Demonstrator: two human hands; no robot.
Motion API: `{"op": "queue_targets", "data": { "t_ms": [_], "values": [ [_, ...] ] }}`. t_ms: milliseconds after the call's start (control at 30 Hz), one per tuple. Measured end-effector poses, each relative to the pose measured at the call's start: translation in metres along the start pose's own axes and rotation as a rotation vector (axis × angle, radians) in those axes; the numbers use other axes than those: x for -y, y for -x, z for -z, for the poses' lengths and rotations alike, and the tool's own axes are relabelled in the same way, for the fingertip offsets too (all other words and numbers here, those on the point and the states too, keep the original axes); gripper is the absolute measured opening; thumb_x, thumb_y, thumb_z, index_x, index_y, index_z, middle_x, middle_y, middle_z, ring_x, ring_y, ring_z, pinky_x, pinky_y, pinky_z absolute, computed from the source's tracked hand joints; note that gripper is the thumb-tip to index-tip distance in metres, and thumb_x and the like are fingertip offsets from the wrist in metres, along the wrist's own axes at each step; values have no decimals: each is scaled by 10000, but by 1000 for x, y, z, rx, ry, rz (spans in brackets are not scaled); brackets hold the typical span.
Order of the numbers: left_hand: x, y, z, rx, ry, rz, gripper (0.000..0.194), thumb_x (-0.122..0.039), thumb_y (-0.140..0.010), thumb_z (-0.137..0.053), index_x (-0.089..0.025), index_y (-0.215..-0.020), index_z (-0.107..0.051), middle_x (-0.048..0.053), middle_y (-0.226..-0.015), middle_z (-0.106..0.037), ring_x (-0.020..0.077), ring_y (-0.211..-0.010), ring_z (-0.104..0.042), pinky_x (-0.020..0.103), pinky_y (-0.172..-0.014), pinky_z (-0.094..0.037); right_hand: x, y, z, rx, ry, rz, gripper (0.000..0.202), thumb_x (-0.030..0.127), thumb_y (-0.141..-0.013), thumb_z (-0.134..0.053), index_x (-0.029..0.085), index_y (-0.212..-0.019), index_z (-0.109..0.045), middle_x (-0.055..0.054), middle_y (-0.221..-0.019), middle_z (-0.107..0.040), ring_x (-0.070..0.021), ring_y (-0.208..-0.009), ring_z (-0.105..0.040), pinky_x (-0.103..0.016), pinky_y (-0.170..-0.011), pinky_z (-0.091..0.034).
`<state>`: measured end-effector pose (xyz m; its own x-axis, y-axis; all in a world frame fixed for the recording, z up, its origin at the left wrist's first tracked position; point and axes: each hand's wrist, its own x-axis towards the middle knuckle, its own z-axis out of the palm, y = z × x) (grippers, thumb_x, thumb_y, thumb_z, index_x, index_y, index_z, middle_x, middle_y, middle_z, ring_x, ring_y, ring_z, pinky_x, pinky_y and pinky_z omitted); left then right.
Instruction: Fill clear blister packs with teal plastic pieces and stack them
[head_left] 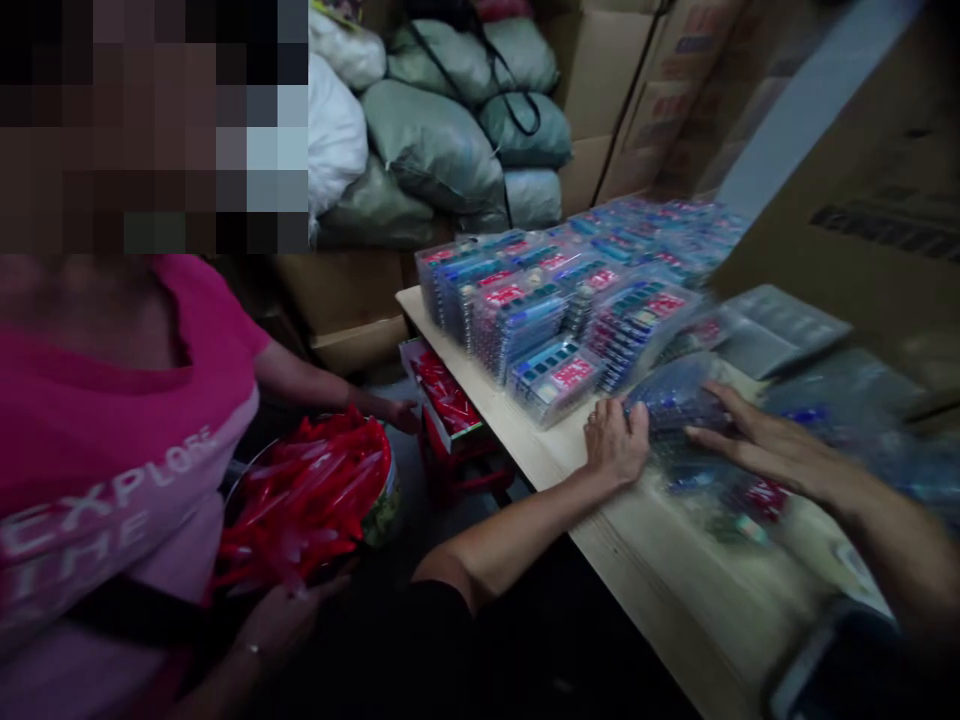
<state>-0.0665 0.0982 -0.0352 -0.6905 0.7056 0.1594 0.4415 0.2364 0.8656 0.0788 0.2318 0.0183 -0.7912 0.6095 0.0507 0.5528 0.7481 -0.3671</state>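
A clear plastic case (667,385), smeared by motion, sits between my two hands over the table. My left hand (616,438) is at its near left end, fingers bent and thumb against it. On the other side my right hand (742,430) grips the case between thumb and fingers. Just beyond my left hand lies a closed clear case (556,385) with dark teal squares and a red-and-white patch inside. Below my right hand are loose small items, including something red (763,497), too blurred to name.
Stacked filled cases (525,310) cover the far table (645,590). Empty-looking clear trays (780,325) lie at right, near a large carton (862,220). At left, a person in a pink shirt (135,420) holds a bucket of red pieces (315,490). Sacks (435,150) stand behind.
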Motion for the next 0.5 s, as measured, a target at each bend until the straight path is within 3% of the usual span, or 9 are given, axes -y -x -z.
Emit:
{"op": "queue_targets", "data": {
  "t_ms": [100,200,300,367,433,500],
  "values": [
    [3,30,11,36,37,-24,411,-427,-988,-340,-208,-1268,-546,122,-1258,-605,262,-1198,-546,424,-1044,-418,10,19,-4,47,56,-27,813,687,-816,-484,317,-1518,-308,-117,-1446,-512,-352,-1283,-533,-476,-1052,-448],
    [7,46,24,60,84,-77,421,-425,-988,-332,-186,-1254,-553,129,-1259,-606,254,-1202,-545,418,-1060,-411,37,42,0,35,128,-56,800,666,-836,-443,279,-1521,-302,-115,-1499,-450,-374,-1329,-477,-524,-1090,-416],
    [7,41,31,24,143,-74,443,-400,-993,-314,-154,-1292,-530,152,-1282,-598,240,-1228,-537,392,-1074,-405,64,66,10,-8,102,-132,879,676,-834,-386,195,-1551,-223,-147,-1531,-395,-396,-1363,-426,-600,-1101,-386],
    [5,32,33,-17,169,-75,433,-380,-996,-303,-170,-1294,-537,139,-1284,-606,223,-1237,-537,366,-1079,-402,71,83,15,-110,38,-224,880,691,-851,-323,214,-1571,-151,-135,-1562,-342,-385,-1389,-391,-602,-1112,-376],
    [3,22,33,1,175,-66,427,-379,-1001,-279,-202,-1238,-588,108,-1252,-637,213,-1211,-560,350,-1069,-411,65,100,11,-210,0,-392,843,690,-873,-254,225,-1570,-165,-153,-1550,-356,-387,-1381,-398,-587,-1099,-396],
    [2,15,29,67,176,-36,465,-397,-1006,-241,-213,-1154,-641,90,-1193,-677,216,-1157,-598,351,-1037,-441,51,115,-3,-201,16,-549,805,647,-890,-221,179,-1544,-260,-222,-1448,-479,-414,-1306,-482,-595,-1036,-446]
  ]
}}
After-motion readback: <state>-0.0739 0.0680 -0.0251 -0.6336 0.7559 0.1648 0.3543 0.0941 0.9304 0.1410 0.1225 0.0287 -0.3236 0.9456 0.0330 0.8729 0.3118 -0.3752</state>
